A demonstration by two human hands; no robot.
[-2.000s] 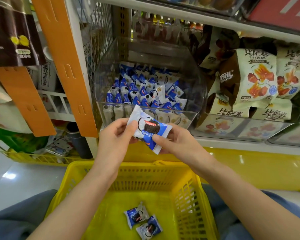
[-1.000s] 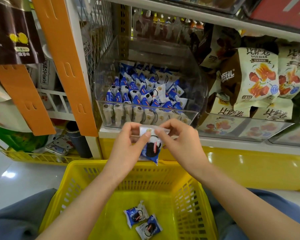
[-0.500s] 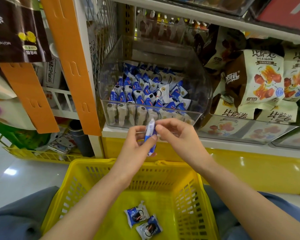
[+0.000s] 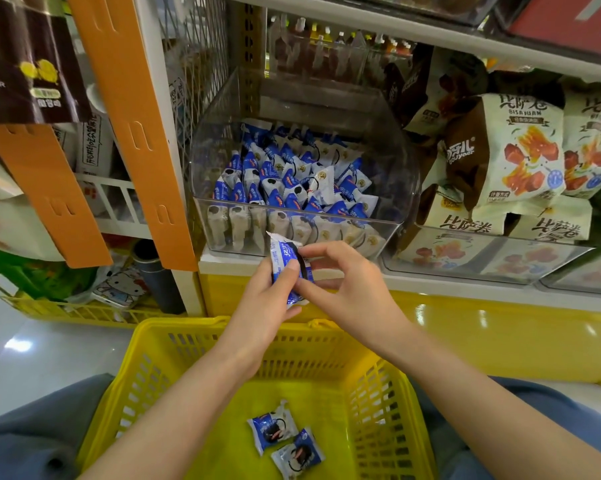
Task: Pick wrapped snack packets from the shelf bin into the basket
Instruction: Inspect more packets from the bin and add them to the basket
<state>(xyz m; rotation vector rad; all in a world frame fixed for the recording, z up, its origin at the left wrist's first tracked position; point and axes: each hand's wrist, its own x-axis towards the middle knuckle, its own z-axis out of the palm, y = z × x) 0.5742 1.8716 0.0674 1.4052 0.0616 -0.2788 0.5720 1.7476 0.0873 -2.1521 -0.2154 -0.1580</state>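
Observation:
A blue-and-white wrapped snack packet [image 4: 282,261] stands nearly on edge between both hands, just in front of the clear shelf bin [image 4: 392,202]. My left hand [image 4: 267,299] grips its lower part, thumb across the wrapper. My right hand [image 4: 344,285] pinches its upper right edge with thumb and forefinger. The bin holds several more blue-and-white packets [image 4: 292,181]. Below my forearms sits the yellow basket [image 4: 389,393], with two packets [image 4: 285,441] lying on its floor.
Bags of pizza-roll snacks [image 4: 510,147] fill the shelf to the right of the bin. An orange upright [image 4: 136,126] stands left of it, with a second yellow basket [image 4: 70,310] on the floor beyond. A yellow shelf base [image 4: 482,334] runs behind the basket.
The packet was turned over between my hands, from lying flat and face-up to standing on edge. Both hands stayed in front of the bin, above the basket.

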